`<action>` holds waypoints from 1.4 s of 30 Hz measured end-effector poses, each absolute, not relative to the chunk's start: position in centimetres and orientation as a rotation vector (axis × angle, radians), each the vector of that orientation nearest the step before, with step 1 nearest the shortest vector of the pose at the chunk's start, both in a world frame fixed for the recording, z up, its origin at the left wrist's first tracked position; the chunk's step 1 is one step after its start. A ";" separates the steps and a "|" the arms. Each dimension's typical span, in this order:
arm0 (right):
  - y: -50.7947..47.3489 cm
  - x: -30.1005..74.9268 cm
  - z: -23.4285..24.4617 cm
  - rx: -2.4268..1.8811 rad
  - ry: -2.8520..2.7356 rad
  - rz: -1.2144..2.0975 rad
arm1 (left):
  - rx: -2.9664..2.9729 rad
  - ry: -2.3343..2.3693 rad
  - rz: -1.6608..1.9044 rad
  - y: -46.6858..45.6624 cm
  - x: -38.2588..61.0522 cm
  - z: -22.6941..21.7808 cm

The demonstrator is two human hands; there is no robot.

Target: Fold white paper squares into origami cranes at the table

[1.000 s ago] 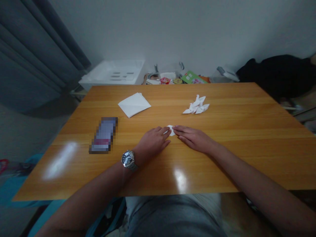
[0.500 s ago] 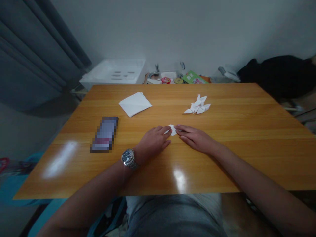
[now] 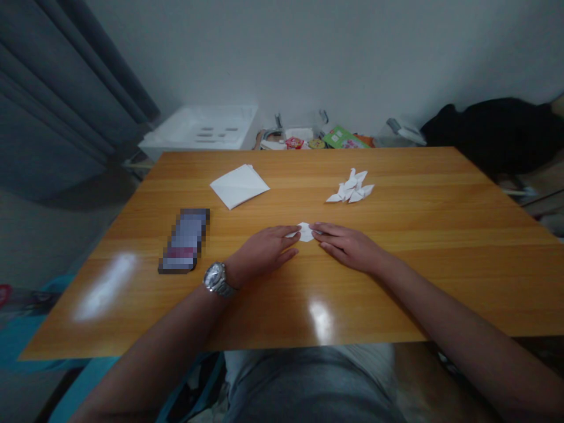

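A small folded piece of white paper (image 3: 305, 232) lies flat on the wooden table (image 3: 396, 235), partly covered by my fingers. My left hand (image 3: 267, 248), with a metal watch (image 3: 217, 278) on its wrist, rests its outstretched fingertips on the paper's left side. From the other side, my right hand (image 3: 346, 245) lays its fingers flat on the paper's right end. Both hands are open, palms down. Beyond my right hand stand several folded white paper birds (image 3: 351, 187), close together. A stack of white paper sheets (image 3: 240, 186) lies farther back on the left.
A phone (image 3: 185, 241), its screen blurred out, lies left of my left hand. Behind the table's far edge are a white plastic basin (image 3: 202, 129), a green packet (image 3: 346, 138) and other small items. Dark cloth (image 3: 489, 135) is heaped at the back right.
My left hand has slid a little to the left along the paper, so more of the paper's middle shows. My right hand stays in nearly the same place.
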State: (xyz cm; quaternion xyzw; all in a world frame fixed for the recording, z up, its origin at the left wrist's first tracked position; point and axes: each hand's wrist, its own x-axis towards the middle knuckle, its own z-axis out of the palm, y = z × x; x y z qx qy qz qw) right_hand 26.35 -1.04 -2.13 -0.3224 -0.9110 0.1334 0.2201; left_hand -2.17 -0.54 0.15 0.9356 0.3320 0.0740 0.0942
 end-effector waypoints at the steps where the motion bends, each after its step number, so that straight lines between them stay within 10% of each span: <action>1: -1.0 26.4 -2.1 -0.896 -2.518 0.362 | 2.771 0.979 0.212 -0.5 -2.3 0.2; 42: -0.2 25.0 0.3 -0.961 -2.711 0.195 | 2.797 1.066 0.370 -0.2 -1.1 0.0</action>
